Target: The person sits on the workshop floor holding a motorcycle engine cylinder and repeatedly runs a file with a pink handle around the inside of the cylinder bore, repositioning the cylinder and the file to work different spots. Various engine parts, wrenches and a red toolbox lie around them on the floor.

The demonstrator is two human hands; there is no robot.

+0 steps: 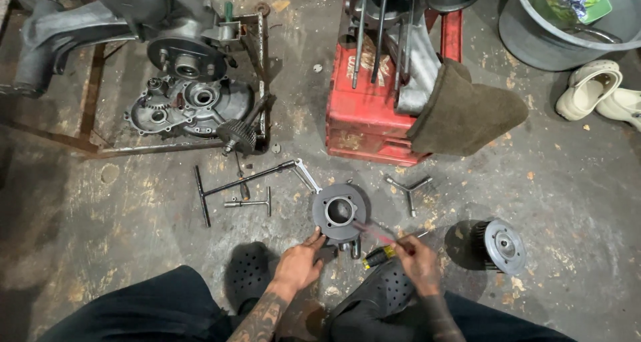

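Far left: an engine casing (190, 105) with exposed gears sat on a metal frame (90, 125) on the concrete floor (133, 248); a toothed gear shaft (239, 135) leaned off its right edge.

Next over, a long T-handle wrench (234, 184) lay flat on the floor, a shorter T-handle (250, 202) just below it and a spanner (306, 176) at its right end.

Centre: the cylinder barrel (340, 212), grey, finned, bore facing up, sat on the floor just ahead of both hands.

Left hand (298, 265) was at the barrel's near-left edge. Fingers (315, 238) curled, tips touching the rim and a dark part below it. Partly closed; couldn't tell if it was a firm grip or just steadying.

Right hand (419, 262) sat right of and just below the barrel, not touching it. Fingers were closed around a screwdriver (382, 252) with a yellow-black handle; its motion-blurred shaft pointed up-left toward the barrel's lower right edge. Contact of tip with barrel unclear.

Behind the barrel: a red crate (364, 112) with rods in it and a brown cloth (464, 115) draped over its right side. A three-way socket wrench (408, 187) lay between crate and barrel.

Right: a round finned flywheel (502, 246) lay on the floor, well apart from the right hand. Top right: a grey basin (534, 38) and pale clogs (591, 88).
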